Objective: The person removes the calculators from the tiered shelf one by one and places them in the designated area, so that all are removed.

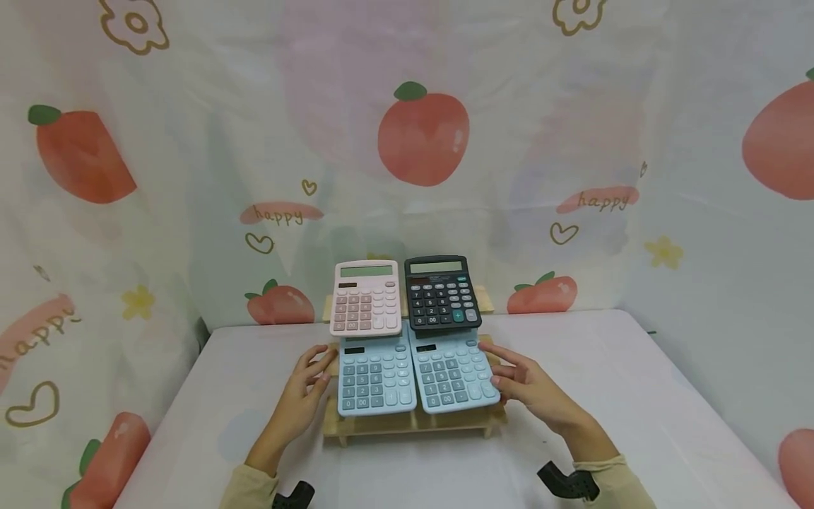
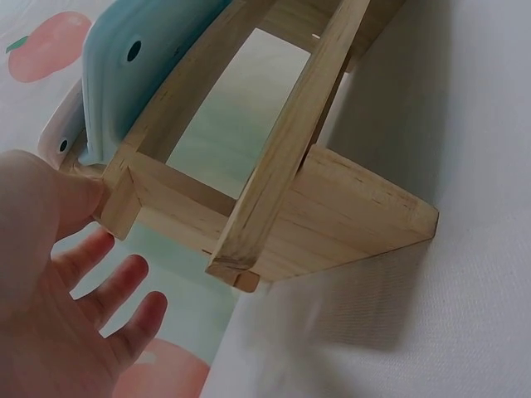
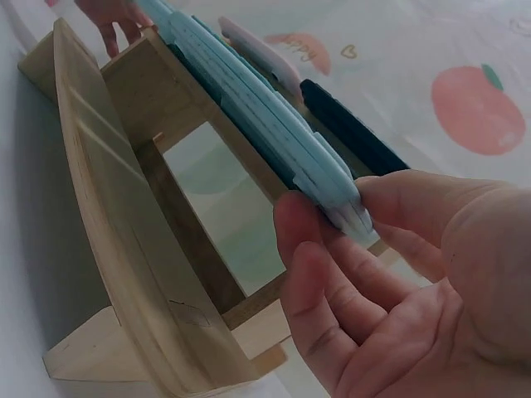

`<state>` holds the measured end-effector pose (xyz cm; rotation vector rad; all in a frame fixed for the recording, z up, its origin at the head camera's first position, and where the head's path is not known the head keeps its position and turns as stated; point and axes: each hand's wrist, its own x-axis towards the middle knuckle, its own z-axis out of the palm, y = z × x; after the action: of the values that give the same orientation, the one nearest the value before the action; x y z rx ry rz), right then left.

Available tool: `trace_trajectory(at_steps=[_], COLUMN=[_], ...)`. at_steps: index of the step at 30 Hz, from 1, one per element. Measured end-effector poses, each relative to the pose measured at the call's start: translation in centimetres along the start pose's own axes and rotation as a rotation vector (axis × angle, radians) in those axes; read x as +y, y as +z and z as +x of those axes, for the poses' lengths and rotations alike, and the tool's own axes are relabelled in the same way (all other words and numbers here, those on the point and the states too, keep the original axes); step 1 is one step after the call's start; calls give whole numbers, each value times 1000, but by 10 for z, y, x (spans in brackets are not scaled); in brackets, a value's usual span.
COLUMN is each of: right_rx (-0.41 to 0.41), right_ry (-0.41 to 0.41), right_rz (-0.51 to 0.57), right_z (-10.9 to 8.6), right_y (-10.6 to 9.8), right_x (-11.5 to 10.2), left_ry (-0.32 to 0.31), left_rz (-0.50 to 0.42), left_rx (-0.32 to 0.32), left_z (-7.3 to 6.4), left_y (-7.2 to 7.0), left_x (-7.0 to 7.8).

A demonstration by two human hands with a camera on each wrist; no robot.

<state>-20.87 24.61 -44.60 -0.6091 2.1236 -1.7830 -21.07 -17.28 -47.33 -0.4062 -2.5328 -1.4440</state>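
A wooden rack (image 1: 388, 424) carries several calculators in two rows. Its upper row has a pink calculator (image 1: 367, 297) and a black calculator (image 1: 443, 291). Below them lean the left blue calculator (image 1: 376, 375) and the right blue calculator (image 1: 454, 371), side by side. My right hand (image 1: 531, 389) pinches the right blue calculator by its outer edge; in the right wrist view, the fingertips (image 3: 299, 215) lie under that edge. At the rack's left end is my left hand (image 1: 299, 399), fingers loosely extended and touching the end of a slat (image 2: 122, 203).
A white-covered table (image 1: 254, 367) bears the rack near its back edge. Behind it hangs a pale cloth (image 1: 509, 141) printed with fruit and lettering. Black straps (image 1: 569, 484) sit at both sleeves.
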Motion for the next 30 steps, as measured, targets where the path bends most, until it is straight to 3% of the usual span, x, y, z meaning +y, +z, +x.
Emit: trace_trajectory(at_steps=[16,30], right_rx=[-5,-22], right_ry=[7,8], right_rz=[13,52], right_z=[-13,-37], right_y=[-5,-17], right_x=[-3,3], left_ry=[10,1], left_rz=[6,9], left_rx=[10,1], left_z=[-1,-2], left_y=[4,2], left_x=[-3,-2])
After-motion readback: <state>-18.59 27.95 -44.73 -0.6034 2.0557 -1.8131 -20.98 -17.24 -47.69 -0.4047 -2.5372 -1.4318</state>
